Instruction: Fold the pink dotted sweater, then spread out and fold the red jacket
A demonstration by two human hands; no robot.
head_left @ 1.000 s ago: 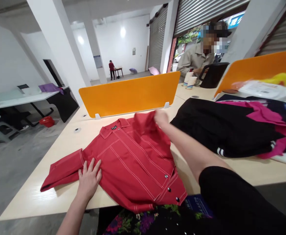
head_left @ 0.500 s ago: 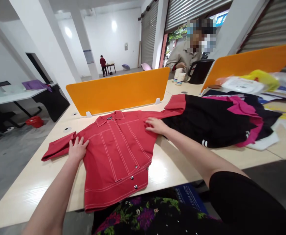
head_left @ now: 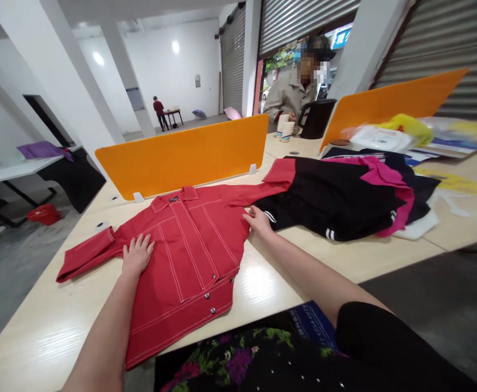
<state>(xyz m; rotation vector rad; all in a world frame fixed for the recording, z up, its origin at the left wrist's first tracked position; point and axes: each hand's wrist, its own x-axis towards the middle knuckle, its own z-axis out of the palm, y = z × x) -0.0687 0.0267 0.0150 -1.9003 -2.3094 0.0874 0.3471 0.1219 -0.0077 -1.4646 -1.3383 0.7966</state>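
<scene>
A red jacket point(head_left: 189, 245) with white stitching and metal snaps lies front up on the table, its collar towards the orange divider. My left hand point(head_left: 138, 253) rests flat on its left side, just below the sleeve, fingers spread. At the opposite side edge, under the armpit, my right hand point(head_left: 258, 222) pinches the cloth between thumb and fingers. The left sleeve stretches out over the tabletop. The right sleeve's cuff point(head_left: 281, 173) overlaps a pile of black clothes point(head_left: 336, 201) with white stripes and a magenta piece.
An orange divider point(head_left: 185, 155) stands along the table's point(head_left: 279, 272) far edge, another point(head_left: 397, 106) at right. Plastic packages point(head_left: 385, 137), paper cups point(head_left: 286, 130) and a black jug point(head_left: 317, 118) stand beyond the clothes. A person point(head_left: 291, 90) is behind them; another point(head_left: 159, 113) stands far back.
My left hand has slid inward onto the jacket's body from the sleeve joint. My right hand has shifted from the sleeve's base to the side edge. The camera view has turned slightly right.
</scene>
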